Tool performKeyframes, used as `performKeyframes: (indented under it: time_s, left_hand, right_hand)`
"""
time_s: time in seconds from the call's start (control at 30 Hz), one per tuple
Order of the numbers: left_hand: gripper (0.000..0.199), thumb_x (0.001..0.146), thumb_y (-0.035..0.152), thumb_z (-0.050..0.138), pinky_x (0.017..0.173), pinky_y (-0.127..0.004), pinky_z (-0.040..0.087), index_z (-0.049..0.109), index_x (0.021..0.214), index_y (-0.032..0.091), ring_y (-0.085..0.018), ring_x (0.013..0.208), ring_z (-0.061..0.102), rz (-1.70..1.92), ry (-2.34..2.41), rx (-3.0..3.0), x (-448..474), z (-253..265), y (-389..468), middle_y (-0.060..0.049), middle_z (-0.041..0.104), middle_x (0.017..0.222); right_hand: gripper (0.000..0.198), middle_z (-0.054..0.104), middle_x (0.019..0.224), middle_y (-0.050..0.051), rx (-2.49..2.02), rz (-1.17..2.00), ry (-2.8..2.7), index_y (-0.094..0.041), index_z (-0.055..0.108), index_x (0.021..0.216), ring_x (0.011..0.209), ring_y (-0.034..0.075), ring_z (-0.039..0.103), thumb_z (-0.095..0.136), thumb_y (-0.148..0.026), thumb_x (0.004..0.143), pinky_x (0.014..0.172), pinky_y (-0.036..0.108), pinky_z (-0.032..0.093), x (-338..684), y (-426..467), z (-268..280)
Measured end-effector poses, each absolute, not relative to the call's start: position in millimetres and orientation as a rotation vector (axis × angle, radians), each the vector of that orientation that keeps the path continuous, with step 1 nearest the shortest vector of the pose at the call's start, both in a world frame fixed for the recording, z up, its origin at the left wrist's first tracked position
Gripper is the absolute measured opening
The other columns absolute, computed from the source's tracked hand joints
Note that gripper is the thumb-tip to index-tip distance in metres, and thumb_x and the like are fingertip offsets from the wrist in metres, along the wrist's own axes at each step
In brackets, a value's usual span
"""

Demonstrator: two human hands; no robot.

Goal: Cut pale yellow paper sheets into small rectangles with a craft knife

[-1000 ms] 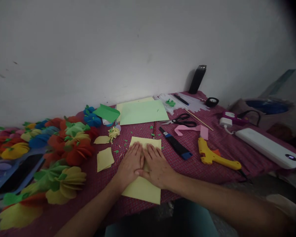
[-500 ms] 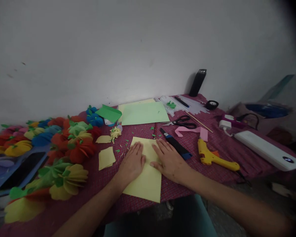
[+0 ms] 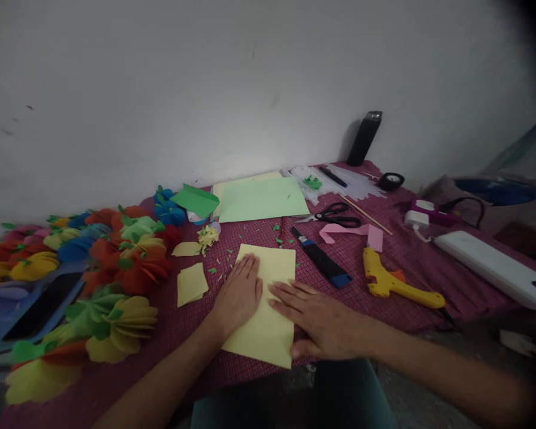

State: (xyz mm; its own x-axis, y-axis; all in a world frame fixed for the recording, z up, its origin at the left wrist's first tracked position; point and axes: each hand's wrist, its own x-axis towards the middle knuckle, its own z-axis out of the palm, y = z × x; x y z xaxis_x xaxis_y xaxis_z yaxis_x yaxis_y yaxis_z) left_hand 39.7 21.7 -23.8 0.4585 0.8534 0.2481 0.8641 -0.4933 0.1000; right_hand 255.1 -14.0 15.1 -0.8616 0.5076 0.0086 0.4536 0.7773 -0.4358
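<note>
A sheet of pale yellow paper [image 3: 261, 333], which looks folded, lies on the checked tablecloth in front of me. Flat on its left part rests my left hand [image 3: 240, 292], fingers pointing away from me. Across its right edge lies my right hand [image 3: 319, 316], with fingers stretched over the paper and the thumb apart, near the lower right corner. Neither hand grasps anything. Just right of the paper is a black and blue utility knife [image 3: 321, 259]. To the left lie small yellow paper pieces [image 3: 192, 284] and a clump of yellow shreds [image 3: 208, 237].
Colourful paper pumpkins [image 3: 138, 262] crowd the left side by a phone [image 3: 42, 307]. Behind are light green sheets [image 3: 261, 199], scissors [image 3: 335, 215] and a black bottle [image 3: 365, 138]. Rightward lie a yellow glue gun [image 3: 397, 283], pink paper strip [image 3: 352, 230] and white power bank [image 3: 491, 265].
My right hand has slid down the paper's right edge toward me, and its thumb has spread. My left hand stays pressed in place. The view has shifted slightly.
</note>
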Motion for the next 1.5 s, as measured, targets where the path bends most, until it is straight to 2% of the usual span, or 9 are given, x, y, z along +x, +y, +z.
performKeyframes:
  time_s: [0.1, 0.23, 0.4, 0.6, 0.73, 0.9, 1.03, 1.17, 1.5]
  left_hand:
    - [0.044, 0.086, 0.024, 0.028, 0.103, -0.038, 0.020, 0.031, 0.126, 0.007, -0.019, 0.125, 0.022, -0.366, -1.568, -2.648, 40, -23, 22, -0.013, 0.033, 0.133]
    - [0.044, 0.086, 0.024, 0.029, 0.104, -0.038, 0.019, 0.031, 0.126, 0.006, -0.020, 0.126, 0.020, -0.327, -1.578, -2.650, 41, -22, 22, -0.013, 0.032, 0.134]
    - [0.044, 0.086, 0.024, 0.029, 0.103, -0.038, 0.021, 0.032, 0.126, 0.007, -0.020, 0.125, 0.022, -0.354, -1.574, -2.653, 41, -22, 22, -0.012, 0.033, 0.133]
    - [0.044, 0.085, 0.024, 0.029, 0.103, -0.039, 0.021, 0.031, 0.126, 0.008, -0.020, 0.125, 0.022, -0.386, -1.557, -2.646, 40, -23, 23, -0.013, 0.033, 0.133]
    - [0.045, 0.084, 0.023, 0.031, 0.102, -0.041, 0.023, 0.030, 0.126, 0.007, -0.021, 0.126, 0.020, -0.402, -1.506, -2.693, 35, -29, 25, -0.014, 0.032, 0.133]
    - [0.050, 0.081, 0.027, 0.036, 0.100, -0.041, 0.026, 0.029, 0.127, 0.006, -0.023, 0.126, 0.020, -0.399, -1.448, -2.707, 28, -42, 31, -0.018, 0.031, 0.133]
    - [0.047, 0.080, 0.023, 0.036, 0.101, -0.041, 0.025, 0.035, 0.124, 0.005, -0.023, 0.124, 0.023, -0.312, -1.475, -2.686, 32, -40, 32, -0.017, 0.034, 0.131]
    - [0.046, 0.084, 0.027, 0.032, 0.101, -0.041, 0.024, 0.033, 0.124, 0.007, -0.021, 0.125, 0.023, -0.369, -1.496, -2.673, 37, -29, 28, -0.015, 0.035, 0.132]
    - [0.046, 0.084, 0.028, 0.032, 0.102, -0.040, 0.023, 0.031, 0.126, 0.008, -0.021, 0.125, 0.022, -0.394, -1.540, -2.652, 38, -26, 24, -0.013, 0.034, 0.133]
  right_hand:
    - [0.075, 0.018, 0.139, 0.012, -0.667, 0.715, -2.846, -0.014, 0.024, 0.132, 0.127, 0.023, 0.011, 0.045, -0.056, 0.073, 0.103, 0.042, 0.008, 261, -26, 22]
    - [0.069, 0.028, 0.136, 0.010, -0.491, 0.819, -2.848, -0.019, 0.027, 0.131, 0.127, 0.021, 0.016, 0.045, -0.053, 0.074, 0.103, 0.041, 0.009, 268, -37, 30]
    - [0.061, 0.027, 0.136, 0.007, -0.411, 0.962, -2.867, -0.021, 0.027, 0.131, 0.126, 0.019, 0.017, 0.044, -0.045, 0.078, 0.103, 0.040, 0.007, 271, -45, 39]
    - [0.048, 0.044, 0.126, 0.002, -0.424, 1.191, -2.723, -0.025, 0.031, 0.129, 0.119, 0.016, 0.034, 0.039, -0.035, 0.083, 0.102, 0.034, 0.019, 273, -55, 66]
    - [0.049, 0.031, 0.135, 0.005, -0.885, 0.867, -2.489, -0.018, 0.027, 0.131, 0.124, 0.016, 0.024, 0.030, -0.037, 0.086, 0.101, 0.035, 0.023, 247, -53, 63]
    - [0.071, 0.011, 0.140, 0.012, -1.113, 0.602, -2.423, -0.006, 0.017, 0.134, 0.128, 0.021, 0.006, 0.030, -0.053, 0.081, 0.104, 0.038, 0.015, 195, -29, 34]
    - [0.082, 0.016, 0.139, 0.016, -1.272, 0.527, -2.467, -0.004, 0.020, 0.132, 0.128, 0.025, 0.008, 0.033, -0.062, 0.075, 0.104, 0.040, 0.011, 185, -11, 10]
    - [0.081, 0.018, 0.138, 0.017, -1.406, 0.400, -2.481, -0.005, 0.025, 0.131, 0.127, 0.026, 0.007, 0.030, -0.063, 0.075, 0.102, 0.041, 0.010, 199, -1, -5]
    - [0.087, 0.020, 0.137, 0.020, -1.575, 0.188, -2.427, -0.001, 0.025, 0.130, 0.126, 0.029, 0.011, 0.025, -0.067, 0.074, 0.101, 0.043, 0.011, 222, 12, -10]
